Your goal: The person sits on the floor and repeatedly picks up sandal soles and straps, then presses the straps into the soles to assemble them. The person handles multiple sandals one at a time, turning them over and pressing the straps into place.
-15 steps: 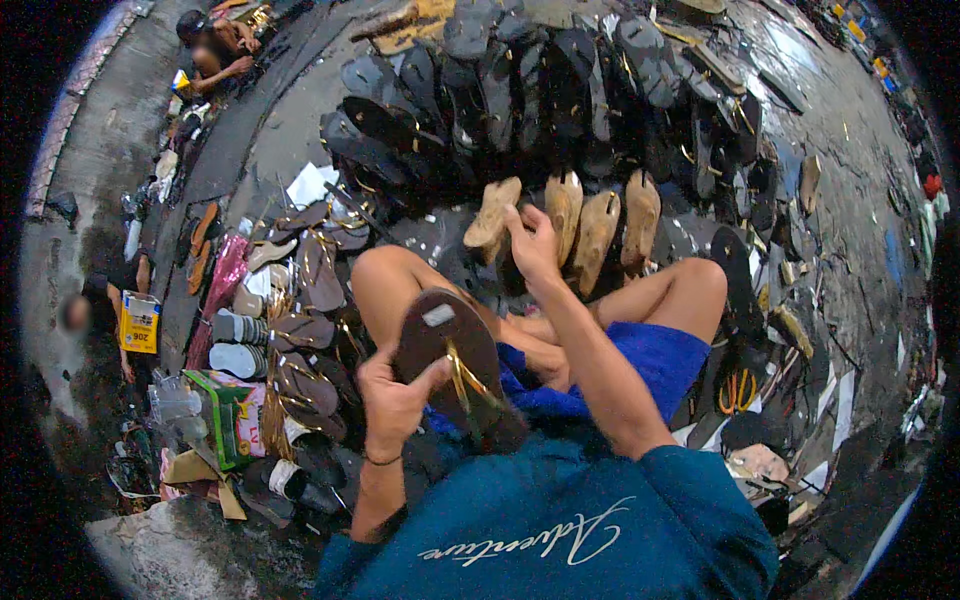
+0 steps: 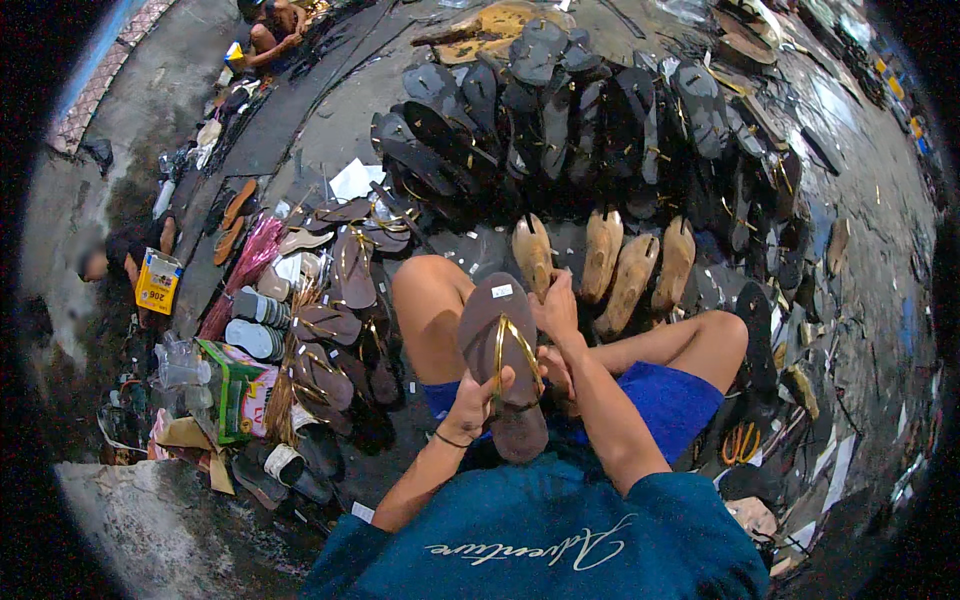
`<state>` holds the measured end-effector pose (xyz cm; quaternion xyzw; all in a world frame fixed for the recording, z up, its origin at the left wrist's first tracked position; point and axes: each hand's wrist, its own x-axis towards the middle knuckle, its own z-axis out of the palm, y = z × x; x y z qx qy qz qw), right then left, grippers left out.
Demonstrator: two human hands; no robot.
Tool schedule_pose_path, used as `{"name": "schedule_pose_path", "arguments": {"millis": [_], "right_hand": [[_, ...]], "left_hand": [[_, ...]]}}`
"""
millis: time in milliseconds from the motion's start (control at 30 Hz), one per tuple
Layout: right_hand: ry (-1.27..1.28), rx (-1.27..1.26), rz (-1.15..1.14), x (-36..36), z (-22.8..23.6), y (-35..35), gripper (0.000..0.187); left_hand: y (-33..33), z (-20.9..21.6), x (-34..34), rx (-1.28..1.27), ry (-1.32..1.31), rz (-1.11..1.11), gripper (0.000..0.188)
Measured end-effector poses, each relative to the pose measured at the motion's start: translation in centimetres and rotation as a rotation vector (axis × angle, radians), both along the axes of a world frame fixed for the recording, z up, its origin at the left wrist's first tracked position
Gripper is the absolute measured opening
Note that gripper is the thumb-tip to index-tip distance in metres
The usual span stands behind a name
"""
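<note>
In my left hand (image 2: 482,402) is a brown flip-flop (image 2: 500,345) with a shiny gold thong strap and a small white sticker near its toe end. The sole faces up, its toe end away from me; my thumb presses by the strap and the other fingers are hidden beneath. My right hand (image 2: 556,308) has curled fingers between the flip-flop's right edge and the near end of a wooden shoe last (image 2: 534,252). What those fingers grip, if anything, cannot be made out. More wooden lasts (image 2: 603,256) stand to the right of that one.
Dark flip-flops (image 2: 555,115) stand in crowded rows beyond the lasts. To my left lie brown gold-strapped flip-flops (image 2: 325,375), stacked grey soles (image 2: 254,338) and a green-and-pink bag (image 2: 236,392). Orange-handled scissors (image 2: 741,443) lie at the right. Another person (image 2: 272,32) sits far left.
The wooden last beside my right hand has turned from slanted to nearly upright. My right hand has drawn nearer to me; my left has brought the flip-flop rightward and straightened it.
</note>
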<state>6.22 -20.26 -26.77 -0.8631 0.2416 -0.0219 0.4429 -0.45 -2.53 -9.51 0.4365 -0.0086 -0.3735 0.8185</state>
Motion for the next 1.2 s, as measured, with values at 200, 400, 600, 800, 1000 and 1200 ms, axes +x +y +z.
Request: {"name": "schedule_pose_path", "arguments": {"millis": [200, 400, 600, 800, 1000, 1200], "right_hand": [[-0.109, 1.039, -0.088, -5.1, 11.3, -4.0, 0.055], [-0.02, 0.985, 0.181, -17.2, 23.6, -3.7, 0.068], [-0.123, 0.019, 0.297, -16.7, 24.4, 2.5, 0.066], [-0.267, -0.042, 0.186, -13.5, 20.8, 6.3, 0.059], [-0.419, -0.208, 0.149, -13.4, 21.2, 5.7, 0.059], [-0.429, -0.244, 0.074, -12.6, 22.3, 3.8, 0.074]], "left_hand": [[-0.6, 0.5, 3.7, 0.046, -0.075, 0.139, 0.06], [-1.0, -0.4, 6.0, 0.124, -0.102, 0.216, 0.062], [-1.6, -1.2, 0.0, -0.174, 0.144, 0.204, 0.085], [-0.6, -2.3, -0.5, -0.104, 0.172, 0.401, 0.083], [-1.3, -1.0, 0.4, -0.028, 0.123, 0.32, 0.076], [-2.4, -0.8, 2.4, 0.312, -0.348, 0.206, 0.068]]}}
